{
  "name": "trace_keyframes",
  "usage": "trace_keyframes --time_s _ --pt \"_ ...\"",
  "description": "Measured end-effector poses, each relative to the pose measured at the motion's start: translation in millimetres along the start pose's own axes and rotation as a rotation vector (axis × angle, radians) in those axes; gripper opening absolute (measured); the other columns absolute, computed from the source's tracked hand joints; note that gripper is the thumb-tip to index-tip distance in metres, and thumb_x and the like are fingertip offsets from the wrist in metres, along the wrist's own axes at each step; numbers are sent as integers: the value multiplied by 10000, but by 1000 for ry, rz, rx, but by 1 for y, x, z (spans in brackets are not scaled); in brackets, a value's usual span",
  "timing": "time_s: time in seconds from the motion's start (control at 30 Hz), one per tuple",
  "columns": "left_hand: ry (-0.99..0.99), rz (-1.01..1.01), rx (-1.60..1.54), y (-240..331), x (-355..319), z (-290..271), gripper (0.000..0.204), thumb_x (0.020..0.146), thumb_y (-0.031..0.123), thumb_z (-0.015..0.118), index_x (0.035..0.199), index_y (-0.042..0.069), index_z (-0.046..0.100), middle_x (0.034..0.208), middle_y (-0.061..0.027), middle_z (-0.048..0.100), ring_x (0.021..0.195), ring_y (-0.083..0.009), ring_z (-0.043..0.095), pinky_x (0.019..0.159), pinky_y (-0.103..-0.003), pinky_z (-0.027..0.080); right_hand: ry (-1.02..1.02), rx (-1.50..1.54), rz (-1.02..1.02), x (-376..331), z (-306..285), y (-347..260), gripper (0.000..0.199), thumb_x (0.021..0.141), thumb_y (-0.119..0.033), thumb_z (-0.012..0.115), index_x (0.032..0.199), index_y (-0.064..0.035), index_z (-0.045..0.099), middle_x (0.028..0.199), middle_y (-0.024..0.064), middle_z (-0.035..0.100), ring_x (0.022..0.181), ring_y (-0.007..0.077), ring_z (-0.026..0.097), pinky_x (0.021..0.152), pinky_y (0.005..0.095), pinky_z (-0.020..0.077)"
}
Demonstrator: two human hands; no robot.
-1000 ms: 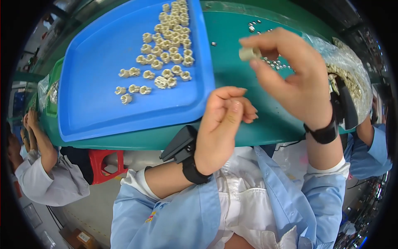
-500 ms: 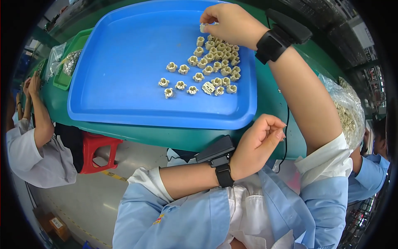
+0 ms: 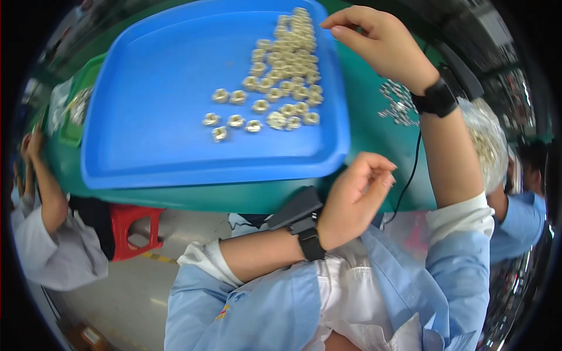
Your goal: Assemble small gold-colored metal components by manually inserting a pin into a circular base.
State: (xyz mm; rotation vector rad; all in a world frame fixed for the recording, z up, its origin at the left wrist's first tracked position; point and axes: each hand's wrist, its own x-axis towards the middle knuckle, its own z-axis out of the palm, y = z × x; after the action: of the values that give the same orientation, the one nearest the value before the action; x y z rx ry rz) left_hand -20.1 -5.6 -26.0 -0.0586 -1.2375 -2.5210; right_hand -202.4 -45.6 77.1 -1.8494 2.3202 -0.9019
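Note:
A big blue plastic tray (image 3: 146, 105) lies on the green table. Small cream ring-shaped plastic parts (image 3: 287, 55) crowd its right side, most of them packed together and several spread out toward the middle. My right hand (image 3: 383, 47) hovers at the tray's far right rim, fingers stretched out and thumb apart, with nothing seen in it. Low in front of my body, near the tray's front right corner, my left hand (image 3: 351, 199) is closed, its fingers curled toward the thumb. Whatever it may hold is hidden.
Small shiny metal pieces (image 3: 400, 104) lie loose on the table right of the tray, near a black cable (image 3: 411, 169). A clear bag (image 3: 483, 137) of cream parts stands farther right. At left are a green tray (image 3: 73, 128), a red stool (image 3: 126, 228) and another person (image 3: 47, 234).
My right hand has let go of a cream part at the tray's far right and moved right, off the parts. The view has shifted, uncovering the metal pieces. My left hand keeps its pose.

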Motion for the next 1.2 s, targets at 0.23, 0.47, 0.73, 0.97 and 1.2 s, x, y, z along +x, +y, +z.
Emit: trace_keyframes --time_s 0.23,0.47,0.73,0.97,1.2 --pt "32 -8 13 4 -1 -1 148 872 43 469 1013 18 436 885 -32 489 809 -71 458 740 -208 384 -28 -262 538 -141 -79 37 203 801 -182 588 897 -3 592 747 30 577 691 82 496 626 225 412" --pt "27 -37 87 5 -1 -3 141 873 35 455 1011 17 433 889 -51 512 832 -91 485 768 -234 397 57 -411 731 -233 -80 89 217 777 -180 605 918 -15 602 765 53 581 700 145 530 648 263 432" --pt "45 -21 128 7 5 -5 131 873 38 460 1001 14 445 886 -47 517 837 -88 488 778 -236 396 146 -300 444 -197 -52 94 239 755 -149 601 961 -27 592 815 76 572 737 180 544 682 276 438" --pt "33 -32 141 5 6 1 116 876 43 447 990 19 450 890 -51 521 838 -102 494 769 -242 397 162 -343 621 -198 -56 81 230 779 -86 553 999 -21 572 839 66 571 745 163 543 688 259 434" --pt "6 -101 115 11 6 -1 147 881 62 461 1021 21 446 943 -61 537 899 -103 506 808 -249 404 191 300 300 -183 -30 5 207 778 -19 541 981 -10 582 833 52 594 778 136 553 674 246 427"
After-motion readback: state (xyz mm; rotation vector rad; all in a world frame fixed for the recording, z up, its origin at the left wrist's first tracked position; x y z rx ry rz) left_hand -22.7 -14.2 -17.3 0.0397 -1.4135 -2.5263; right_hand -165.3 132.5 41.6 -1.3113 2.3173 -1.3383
